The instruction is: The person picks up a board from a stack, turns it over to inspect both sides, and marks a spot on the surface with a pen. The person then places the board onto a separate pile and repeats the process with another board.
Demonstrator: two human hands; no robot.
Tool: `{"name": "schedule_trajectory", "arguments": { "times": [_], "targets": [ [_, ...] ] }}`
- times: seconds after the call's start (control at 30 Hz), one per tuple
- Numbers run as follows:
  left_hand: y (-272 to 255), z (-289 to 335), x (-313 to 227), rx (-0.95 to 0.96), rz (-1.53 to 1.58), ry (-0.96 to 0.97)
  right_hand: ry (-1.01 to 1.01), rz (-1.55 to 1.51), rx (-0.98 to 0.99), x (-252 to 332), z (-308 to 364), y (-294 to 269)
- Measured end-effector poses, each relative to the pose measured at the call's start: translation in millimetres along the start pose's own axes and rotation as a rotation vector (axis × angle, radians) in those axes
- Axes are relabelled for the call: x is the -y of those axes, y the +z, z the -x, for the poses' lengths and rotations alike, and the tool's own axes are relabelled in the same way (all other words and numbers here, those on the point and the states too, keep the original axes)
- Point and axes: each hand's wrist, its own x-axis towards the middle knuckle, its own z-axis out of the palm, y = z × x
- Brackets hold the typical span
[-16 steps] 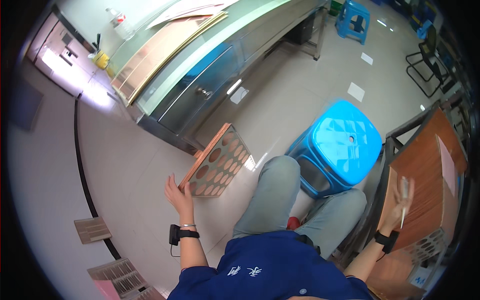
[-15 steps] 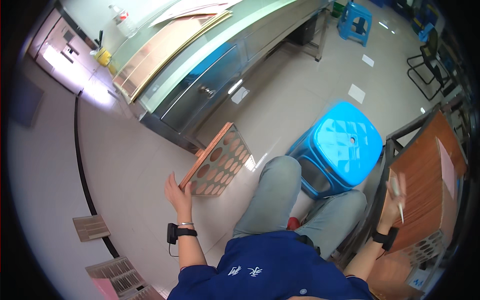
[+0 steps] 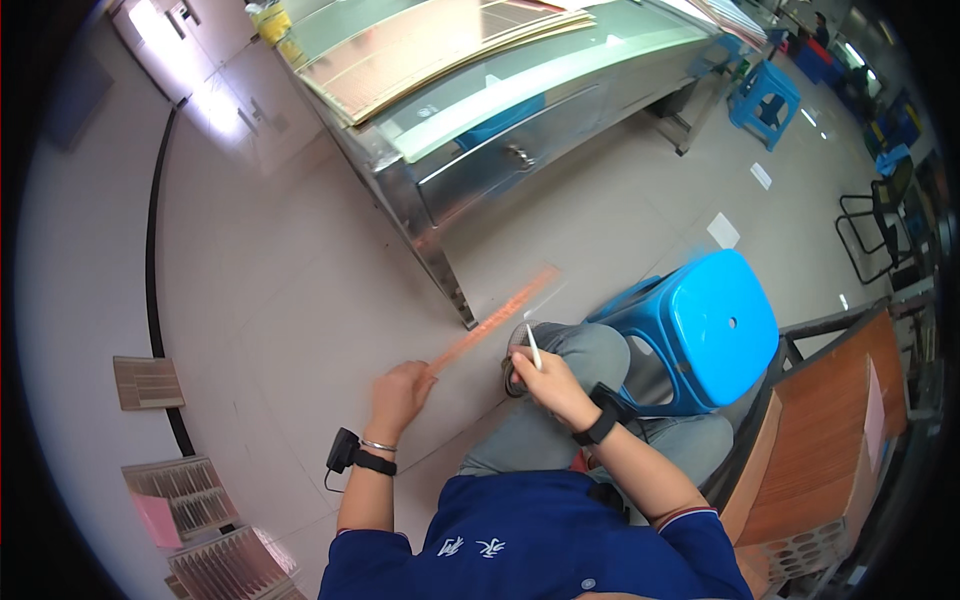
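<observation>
My left hand (image 3: 400, 398) is closed around the near end of a thin copper-coloured board (image 3: 490, 322), held out over the floor and seen almost edge-on. The board is blurred by motion, and its patterned face is turned out of sight. Close to it, on the right, my right hand (image 3: 548, 382) grips a slim white pen-like tool (image 3: 534, 346), its tip pointing up. A gap separates the tool from the board. To my right stands a thick stack of reddish-brown boards (image 3: 825, 430), with round spots along its near side.
A blue plastic stool (image 3: 725, 320) stands just beyond my knees. Ahead is a metal desk (image 3: 480, 175) bearing a pile of large copper-toned panels (image 3: 430, 60). Patterned panels (image 3: 150, 383) lean by the left wall. Farther right are another blue stool (image 3: 768, 100) and a black chair (image 3: 870, 230).
My right hand has swung left from the stack to beside the board, carrying the white tool. The board has turned from showing its round-patterned face to edge-on. My view has shifted left.
</observation>
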Motion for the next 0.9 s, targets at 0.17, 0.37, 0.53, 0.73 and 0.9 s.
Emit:
{"name": "schedule_trajectory", "arguments": {
  "times": [0.17,0.37,0.53,0.73,0.9],
  "targets": [
    [9,4,-22,0.016,-0.038,0.031,0.392,-0.159,0.079,-10,-30,18],
    [17,-20,-63,0.100,-0.059,0.098,0.490,-0.144,-0.158,-13,-52,24],
    [26,-64,-105,0.147,0.061,0.085,0.465,-0.140,-0.298,3,-75,-9],
    [20,-113,-125,0.204,0.167,0.045,0.503,-0.074,-0.271,34,-115,-52],
    [97,-136,-13,0.515,1.222,-0.421,0.524,-0.090,-0.230,43,-133,-82]
  ]
}}
